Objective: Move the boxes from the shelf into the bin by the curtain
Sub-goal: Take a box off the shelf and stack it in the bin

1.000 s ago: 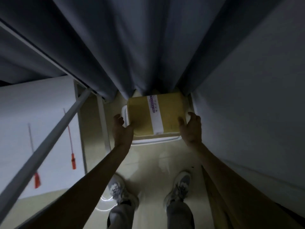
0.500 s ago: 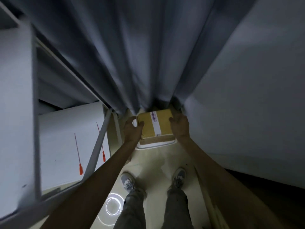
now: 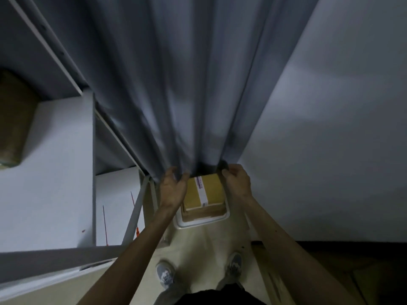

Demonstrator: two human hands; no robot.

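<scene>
A yellow-brown cardboard box (image 3: 203,191) with a white tape strip lies in the white bin (image 3: 201,223) on the floor at the foot of the grey curtain (image 3: 176,84). It sits on top of another brown box (image 3: 206,212) in the bin. My left hand (image 3: 172,188) hovers above the box's left edge with its fingers loosely spread. Over the right edge my right hand (image 3: 237,181) hangs with loosely curled fingers. Both hands are higher than the box and hold nothing.
A white metal shelf unit (image 3: 55,172) stands at the left, with a brown box (image 3: 13,119) on an upper level and thin orange-tipped rods (image 3: 105,223) on a lower one. A plain wall (image 3: 330,139) is on the right. My shoes (image 3: 165,274) stand on the pale floor.
Both hands held the box by its sides above the bin. The box now rests in the bin and the hands have let go and risen. The view has pulled back upward.
</scene>
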